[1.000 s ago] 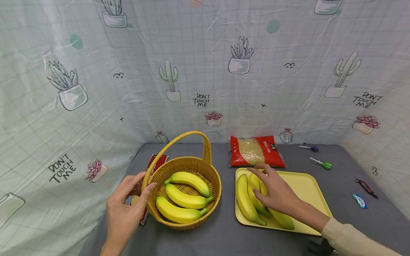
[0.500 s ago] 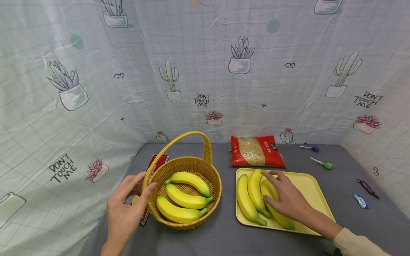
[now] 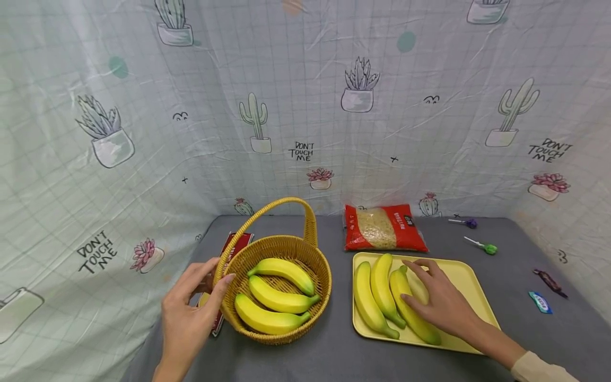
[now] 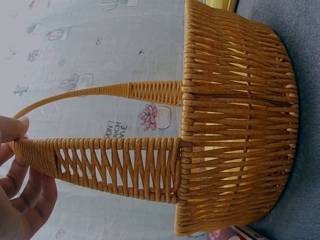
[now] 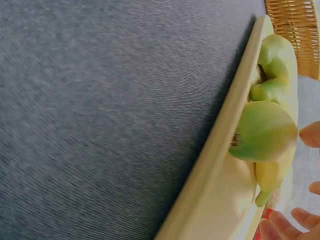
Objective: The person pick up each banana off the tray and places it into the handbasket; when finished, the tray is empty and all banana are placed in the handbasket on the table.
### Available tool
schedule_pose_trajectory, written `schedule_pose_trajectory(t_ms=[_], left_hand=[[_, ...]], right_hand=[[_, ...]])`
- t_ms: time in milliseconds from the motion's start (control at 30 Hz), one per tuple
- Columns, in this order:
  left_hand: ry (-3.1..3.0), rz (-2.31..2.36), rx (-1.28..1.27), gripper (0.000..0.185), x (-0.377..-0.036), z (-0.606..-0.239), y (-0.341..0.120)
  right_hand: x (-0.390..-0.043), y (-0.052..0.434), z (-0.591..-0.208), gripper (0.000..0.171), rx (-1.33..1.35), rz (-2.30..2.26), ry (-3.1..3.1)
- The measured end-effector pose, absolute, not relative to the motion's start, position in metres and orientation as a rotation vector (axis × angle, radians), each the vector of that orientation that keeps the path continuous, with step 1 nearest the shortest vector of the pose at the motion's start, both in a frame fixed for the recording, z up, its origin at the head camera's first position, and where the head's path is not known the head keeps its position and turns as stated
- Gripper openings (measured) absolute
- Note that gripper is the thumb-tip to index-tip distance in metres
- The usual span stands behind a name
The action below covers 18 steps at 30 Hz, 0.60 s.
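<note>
At the left in the head view, my left hand pinches the side of the handle of a yellow woven basket. The left wrist view shows thumb and fingers on its handle. Several bananas lie inside, among them a middle banana. My right hand hovers over a pale yellow tray, its fingers spread and loosely bent. Closest to it is the rightmost banana; I see no grip on it. Beside that lie a second banana and a third banana.
Behind the tray lies a red bag of grain-like food. On the right are a purple lollipop, a green lollipop, a dark wrapped candy and a blue-white packet. A red box sits partly behind the basket.
My right hand has shifted right across the tray, off the two left bananas and beside the rightmost one. The left hand has stayed on the basket handle.
</note>
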<state>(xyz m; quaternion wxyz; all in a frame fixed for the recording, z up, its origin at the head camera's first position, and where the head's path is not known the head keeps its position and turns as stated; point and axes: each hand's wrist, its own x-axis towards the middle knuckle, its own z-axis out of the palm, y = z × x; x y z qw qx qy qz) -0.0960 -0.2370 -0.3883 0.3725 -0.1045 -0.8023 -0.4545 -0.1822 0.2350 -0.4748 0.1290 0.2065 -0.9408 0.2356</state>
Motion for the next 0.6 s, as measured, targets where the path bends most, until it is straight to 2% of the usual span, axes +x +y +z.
schedule_pose_trajectory(t_ms=[333, 600], left_hand=[[-2.059, -1.163, -0.266, 0.047, -0.096, -0.387, -0.237], [-2.063, -1.164, -0.263, 0.048, -0.096, -0.388, -0.238]], right_hand=[[-0.178, 0.232, -0.486, 0.075, 0.617, 0.712, -2.742], [-0.178, 0.23, -0.492, 0.068, 0.622, 0.669, -2.743]])
